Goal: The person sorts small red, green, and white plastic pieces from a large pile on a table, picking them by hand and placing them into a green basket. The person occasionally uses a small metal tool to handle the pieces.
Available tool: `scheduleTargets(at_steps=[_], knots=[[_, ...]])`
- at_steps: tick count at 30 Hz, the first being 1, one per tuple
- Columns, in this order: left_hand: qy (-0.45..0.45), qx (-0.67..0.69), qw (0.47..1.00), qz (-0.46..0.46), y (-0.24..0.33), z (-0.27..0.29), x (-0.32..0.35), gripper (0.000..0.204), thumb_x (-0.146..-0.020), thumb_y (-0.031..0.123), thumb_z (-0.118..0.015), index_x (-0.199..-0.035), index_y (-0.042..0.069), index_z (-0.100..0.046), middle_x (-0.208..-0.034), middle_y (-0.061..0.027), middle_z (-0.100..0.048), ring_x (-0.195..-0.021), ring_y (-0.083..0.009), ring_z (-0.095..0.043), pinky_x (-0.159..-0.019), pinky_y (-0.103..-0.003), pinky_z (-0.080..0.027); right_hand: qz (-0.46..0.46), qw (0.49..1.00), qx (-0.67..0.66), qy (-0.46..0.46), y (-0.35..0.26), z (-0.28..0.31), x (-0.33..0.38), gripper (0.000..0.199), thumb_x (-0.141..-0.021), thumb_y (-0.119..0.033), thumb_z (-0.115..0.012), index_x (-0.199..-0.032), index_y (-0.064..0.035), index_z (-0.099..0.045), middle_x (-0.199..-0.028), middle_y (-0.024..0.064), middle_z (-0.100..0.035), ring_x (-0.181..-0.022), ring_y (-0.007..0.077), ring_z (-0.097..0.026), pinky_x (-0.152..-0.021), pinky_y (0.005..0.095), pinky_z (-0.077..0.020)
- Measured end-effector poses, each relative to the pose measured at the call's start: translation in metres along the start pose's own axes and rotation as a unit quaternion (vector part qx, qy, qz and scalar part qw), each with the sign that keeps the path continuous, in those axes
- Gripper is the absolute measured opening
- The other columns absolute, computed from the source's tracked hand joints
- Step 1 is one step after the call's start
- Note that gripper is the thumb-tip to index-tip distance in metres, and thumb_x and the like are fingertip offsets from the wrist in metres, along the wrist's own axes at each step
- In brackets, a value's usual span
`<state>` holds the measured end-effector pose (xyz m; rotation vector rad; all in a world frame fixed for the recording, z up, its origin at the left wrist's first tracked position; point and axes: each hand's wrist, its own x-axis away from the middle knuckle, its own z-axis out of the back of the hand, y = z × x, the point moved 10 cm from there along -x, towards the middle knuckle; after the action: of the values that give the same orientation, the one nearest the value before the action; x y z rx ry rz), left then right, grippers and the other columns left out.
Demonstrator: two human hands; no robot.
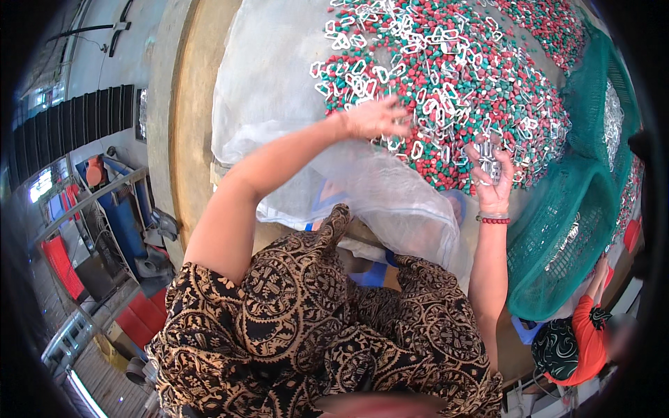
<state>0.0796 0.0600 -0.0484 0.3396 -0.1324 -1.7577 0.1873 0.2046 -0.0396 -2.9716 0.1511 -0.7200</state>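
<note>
A thick spread of small red, green and white pieces (488, 90) covers the work surface, with many shiny oval metal links (437, 104) scattered through it. My left hand (380, 118) is over the near left edge of this spread, its fingers apart and a little blurred; I see nothing held in it. Palm up, my right hand (493, 177) has its fingers curled around several silver metal links (488, 157) at the near right of the spread. A red bead bracelet (493, 219) circles that wrist.
Translucent white sheeting (279, 76) lies at the left and bunches near my lap. Green mesh baskets (557, 244) stand at the right, with metal links inside. A person in an orange top (587, 345) is at the lower right. Wooden boarding (164, 111) edges the left side.
</note>
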Motion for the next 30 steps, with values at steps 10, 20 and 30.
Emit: scheduleTargets(at_steps=[10,20,30], knots=[[0.075,0.080,0.948,0.300,-0.161,0.075,0.003,0.024,-0.079,0.026,-0.068,-0.101,0.018,-0.066,-0.100,-0.0103,-0.061,-0.095,-0.0302,-0.060,-0.081,-0.040,-0.050,-0.005,1.000,-0.019,-0.015,-0.001,-0.002,0.006,0.028,-0.082,-0.004,-0.055,-0.110,-0.0048,-0.052,-0.109,0.0149,-0.043,-0.089,0.0217,-0.040,-0.037,0.0191,-0.0435],[0.050,-0.077,0.949,0.302,-0.103,0.094,-0.020,0.034,-0.083,0.035,-0.065,-0.109,0.015,-0.061,-0.127,-0.0168,-0.046,-0.117,-0.0386,-0.043,-0.089,-0.050,-0.044,0.180,0.967,-0.127,-0.125,-0.121,-0.061,0.084,0.019,-0.085,-0.008,-0.053,-0.103,-0.0027,-0.048,-0.097,0.0093,-0.038,-0.081,0.0175,-0.036,-0.029,0.0156,-0.0362],[-0.166,0.237,0.948,-0.136,0.182,-0.038,0.028,0.070,-0.073,0.051,-0.067,-0.130,0.018,-0.045,-0.144,-0.0108,-0.031,-0.138,-0.0343,-0.019,-0.108,-0.060,-0.019,0.435,0.875,-0.179,0.117,-0.288,0.077,0.292,0.038,-0.077,-0.004,-0.057,-0.113,0.0019,-0.046,-0.102,0.0161,-0.040,-0.091,0.0231,-0.041,-0.059,0.0269,-0.0437]])
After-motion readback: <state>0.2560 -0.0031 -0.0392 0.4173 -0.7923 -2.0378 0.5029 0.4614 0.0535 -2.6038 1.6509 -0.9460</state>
